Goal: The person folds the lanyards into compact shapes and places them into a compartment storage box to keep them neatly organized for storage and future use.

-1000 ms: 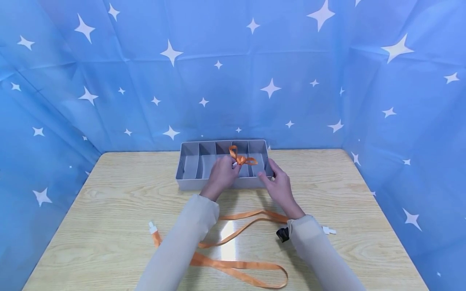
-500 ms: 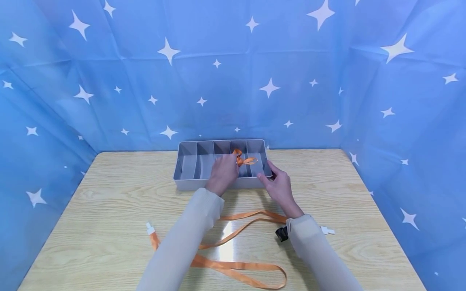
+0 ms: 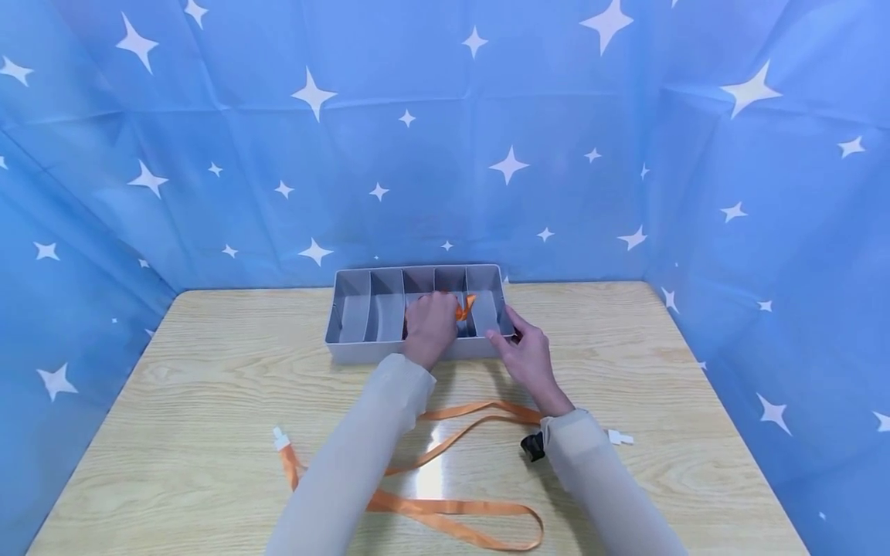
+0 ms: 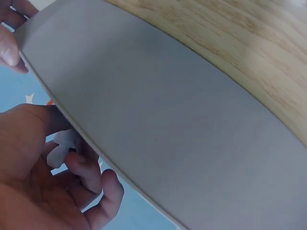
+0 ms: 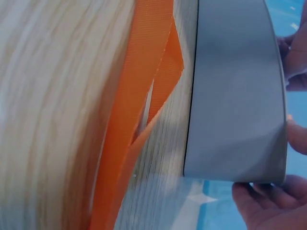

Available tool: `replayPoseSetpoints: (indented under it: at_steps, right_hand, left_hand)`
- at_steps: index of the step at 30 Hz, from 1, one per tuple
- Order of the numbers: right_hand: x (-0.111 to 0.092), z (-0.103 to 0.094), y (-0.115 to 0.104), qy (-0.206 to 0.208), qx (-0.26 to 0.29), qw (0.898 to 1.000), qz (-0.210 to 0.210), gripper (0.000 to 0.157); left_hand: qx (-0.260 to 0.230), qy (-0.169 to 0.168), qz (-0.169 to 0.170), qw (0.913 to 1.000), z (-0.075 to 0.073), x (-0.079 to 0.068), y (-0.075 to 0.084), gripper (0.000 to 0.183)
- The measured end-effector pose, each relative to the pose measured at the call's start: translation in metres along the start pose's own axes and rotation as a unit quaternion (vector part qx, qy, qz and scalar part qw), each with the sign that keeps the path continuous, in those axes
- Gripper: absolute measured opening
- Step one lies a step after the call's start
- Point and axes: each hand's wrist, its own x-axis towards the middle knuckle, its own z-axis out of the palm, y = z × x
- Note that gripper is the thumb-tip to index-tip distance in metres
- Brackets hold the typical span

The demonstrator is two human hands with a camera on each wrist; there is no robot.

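A grey divided organizer box (image 3: 351,353) stands at the back of the table. My left hand (image 3: 431,320) reaches in over its middle compartments, fingers curled on a bundled orange lanyard (image 3: 466,308). In the left wrist view, a white plastic clip (image 4: 60,149) of that lanyard shows among the fingers. Most of the bundle is hidden by the hand and the box wall. My right hand (image 3: 526,357) grips the right end of the box, the thumb at the front rim and the fingers round the side wall, as the right wrist view also shows.
Loose orange lanyards (image 3: 455,507) lie on the wooden table (image 3: 188,417) under and between the forearms. A white clip (image 3: 280,439) lies left, another white clip (image 3: 619,437) right. A black wrist device (image 3: 533,446) sits at the right sleeve. A starry blue curtain (image 3: 417,177) surrounds the table.
My left hand has lowered the lanyard bundle deeper into the box, and its orange loops have sunk and show less. The right hand keeps its grip. The head view has shifted slightly.
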Motion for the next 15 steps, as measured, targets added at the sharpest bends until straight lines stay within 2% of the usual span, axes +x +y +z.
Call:
replayPoseSetpoints:
  at_steps: [6,9,15]
  right_hand:
    - [0.0009,0.001,0.0005,0.002,0.003,1.0,-0.008,0.061]
    - [0.0006,0.0016,0.0003,0.005,0.003,1.0,-0.011,0.061]
    - [-0.0009,-0.0001,0.0008,0.003,0.02,1.0,-0.017,0.059]
  left_hand:
    - [0.032,-0.01,0.008,0.9994,0.0048,0.0018,0.005,0.03]
    - [0.027,-0.016,0.002,0.9995,0.0082,0.003,0.0056,0.029]
    - [0.003,-0.014,-0.003,0.9999,0.0089,0.0042,0.0053,0.013]
